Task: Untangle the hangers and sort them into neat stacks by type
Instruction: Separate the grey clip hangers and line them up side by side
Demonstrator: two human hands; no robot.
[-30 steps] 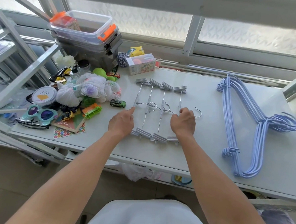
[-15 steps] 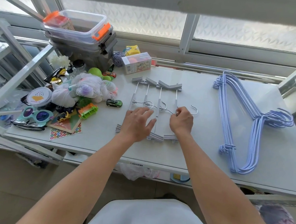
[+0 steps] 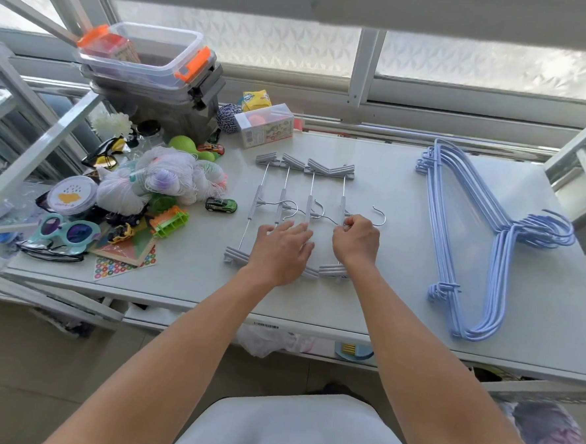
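At frame centre the grey clip hangers (image 3: 307,212) lie with rods running top to bottom; the left hand (image 3: 281,248) rests spread across them; the right hand (image 3: 355,239) pinches the rightmost rod.

On the pale grey tabletop (image 3: 403,249), four grey metal clip hangers (image 3: 301,201) lay side by side at the centre, with the stack of lilac coated wire hangers (image 3: 469,239) well apart to their right. Left of the clip hangers sat a small green toy car (image 3: 221,204), and beyond it a heap of white string mesh bags (image 3: 160,183). Stacked clear plastic bins with orange latches (image 3: 147,58) stood at the far left.
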